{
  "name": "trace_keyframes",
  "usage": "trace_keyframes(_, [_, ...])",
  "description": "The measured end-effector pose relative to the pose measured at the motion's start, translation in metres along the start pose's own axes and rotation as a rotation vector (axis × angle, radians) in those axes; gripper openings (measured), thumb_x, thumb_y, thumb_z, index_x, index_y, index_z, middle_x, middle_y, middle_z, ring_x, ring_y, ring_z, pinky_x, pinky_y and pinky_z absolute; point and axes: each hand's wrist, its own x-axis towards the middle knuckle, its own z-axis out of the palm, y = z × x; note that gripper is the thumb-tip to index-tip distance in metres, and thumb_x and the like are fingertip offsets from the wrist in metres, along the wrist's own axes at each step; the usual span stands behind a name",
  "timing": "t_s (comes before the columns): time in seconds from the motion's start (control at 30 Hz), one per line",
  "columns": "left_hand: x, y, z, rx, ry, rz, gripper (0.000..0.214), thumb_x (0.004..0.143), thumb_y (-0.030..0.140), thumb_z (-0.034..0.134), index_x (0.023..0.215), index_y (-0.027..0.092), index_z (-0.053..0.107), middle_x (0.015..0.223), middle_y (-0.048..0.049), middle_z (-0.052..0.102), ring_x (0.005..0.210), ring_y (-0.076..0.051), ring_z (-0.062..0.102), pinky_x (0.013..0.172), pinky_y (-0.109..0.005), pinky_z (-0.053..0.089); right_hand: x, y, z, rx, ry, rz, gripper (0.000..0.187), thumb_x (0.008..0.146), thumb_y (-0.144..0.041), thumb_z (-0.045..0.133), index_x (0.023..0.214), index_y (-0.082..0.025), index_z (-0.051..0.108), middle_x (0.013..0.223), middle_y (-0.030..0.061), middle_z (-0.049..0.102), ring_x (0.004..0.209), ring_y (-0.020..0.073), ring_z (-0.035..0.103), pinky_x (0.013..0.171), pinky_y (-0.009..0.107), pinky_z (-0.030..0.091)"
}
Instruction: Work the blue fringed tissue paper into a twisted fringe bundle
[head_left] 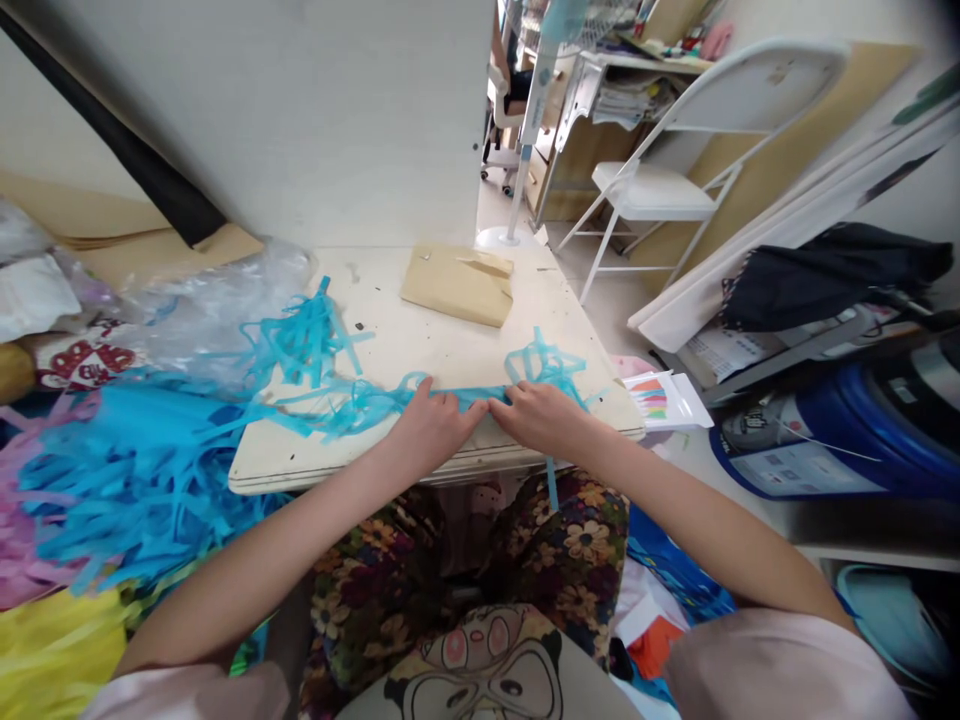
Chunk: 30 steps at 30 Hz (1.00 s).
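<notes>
Near the front edge of a cream tabletop [360, 330], both my hands grip a length of blue fringed paper or film [476, 391]. My left hand [439, 425] has its fingers closed on the left part of the bunched strip. Close beside it, my right hand [544, 415] is closed on the right part, and the two thumbs nearly meet. Loose blue strands spread out on the table past each hand, and one hangs over the front edge. Another small tangle of blue strips [304, 335] lies farther back on the left.
A brown cardboard piece [461, 285] lies at the table's back. Large blue fringe [150, 460], pink fringe [22, 500] and yellow material [67, 650] are heaped at left. A white folding chair [660, 190] and a blue drum [847, 430] are on the right.
</notes>
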Motion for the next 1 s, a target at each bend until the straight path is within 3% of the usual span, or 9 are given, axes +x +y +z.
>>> trace_keyframes(0.33, [-0.004, 0.003, 0.001, -0.022, -0.043, 0.004, 0.019, 0.076, 0.012, 0.035, 0.081, 0.016, 0.052, 0.073, -0.011, 0.06, 0.071, -0.021, 0.058, 0.075, -0.041, 0.038, -0.004, -0.003, 0.005, -0.004, -0.002, -0.017, 0.019, 0.078, -0.013, 0.033, 0.085, -0.015, 0.05, 0.078, 0.0107, 0.056, 0.07, 0.0199, 0.053, 0.052, 0.025, 0.03])
trace_keyframes(0.43, [-0.01, 0.004, 0.001, -0.065, -0.037, -0.02, 0.02, 0.078, 0.021, 0.036, 0.086, 0.014, 0.053, 0.089, -0.015, 0.059, 0.086, -0.024, 0.055, 0.08, -0.042, 0.037, -0.008, -0.007, 0.009, 0.017, 0.029, 0.012, 0.019, 0.08, -0.02, 0.033, 0.084, -0.014, 0.051, 0.085, 0.014, 0.056, 0.075, 0.0214, 0.054, 0.059, 0.029, 0.035])
trace_keyframes(0.57, [-0.019, 0.008, -0.002, -0.119, -0.036, -0.063, 0.042, 0.077, 0.037, 0.038, 0.105, 0.007, 0.047, 0.101, -0.0186, 0.055, 0.097, -0.026, 0.05, 0.088, -0.046, 0.03, -0.014, -0.014, 0.013, 0.052, 0.123, 0.069, 0.028, 0.08, -0.034, 0.035, 0.084, -0.011, 0.051, 0.102, 0.0201, 0.052, 0.088, 0.0255, 0.052, 0.071, 0.034, 0.037])
trace_keyframes(0.7, [-0.023, 0.013, -0.005, -0.119, -0.054, -0.129, 0.05, 0.075, 0.043, 0.04, 0.105, 0.004, 0.048, 0.104, -0.0218, 0.054, 0.1, -0.028, 0.048, 0.09, -0.048, 0.027, -0.017, -0.021, 0.015, 0.083, 0.155, 0.099, 0.032, 0.078, -0.036, 0.04, 0.087, -0.008, 0.052, 0.11, 0.0241, 0.048, 0.1, 0.0283, 0.047, 0.082, 0.038, 0.034])
trace_keyframes(1.0, [-0.027, 0.015, -0.006, -0.138, -0.087, -0.157, 0.05, 0.075, 0.045, 0.04, 0.104, 0.006, 0.05, 0.108, -0.021, 0.052, 0.101, -0.029, 0.047, 0.09, -0.048, 0.027, -0.024, -0.025, 0.017, 0.112, 0.178, 0.119, 0.036, 0.077, -0.04, 0.041, 0.096, -0.011, 0.05, 0.112, 0.0248, 0.047, 0.104, 0.0291, 0.045, 0.086, 0.043, 0.031])
